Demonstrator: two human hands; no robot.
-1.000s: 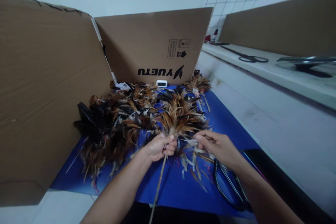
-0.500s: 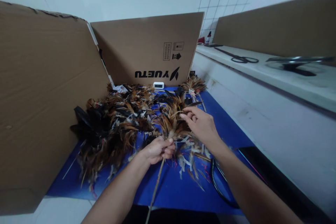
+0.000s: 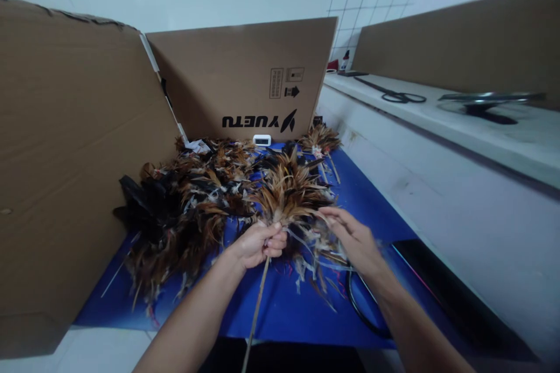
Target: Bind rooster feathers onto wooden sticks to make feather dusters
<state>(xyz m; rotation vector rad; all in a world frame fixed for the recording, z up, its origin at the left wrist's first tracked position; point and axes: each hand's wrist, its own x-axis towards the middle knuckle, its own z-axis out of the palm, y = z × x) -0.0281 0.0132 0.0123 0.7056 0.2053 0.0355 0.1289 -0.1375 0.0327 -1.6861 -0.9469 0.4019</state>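
My left hand (image 3: 259, 243) grips a thin wooden stick (image 3: 254, 315) just below a fan of brown feathers (image 3: 289, 193) bound to its top. My right hand (image 3: 353, 237) is beside it to the right, fingers loosely apart over a strip of whitish feathers (image 3: 315, 245) that trails from the bundle. Whether the fingers pinch that strip I cannot tell. Both hands are over a blue mat (image 3: 289, 309).
A heap of brown and black feathers (image 3: 184, 210) covers the mat's left and back. Black scissors (image 3: 363, 312) lie under my right forearm. Cardboard walls (image 3: 74, 145) stand left and behind. A small white device (image 3: 261, 140) sits at the back; another pair of scissors (image 3: 396, 95) lies on the right counter.
My right hand reached up over the feather fan, then came back down to the right of the stick. The left hand kept its grip on the stick.
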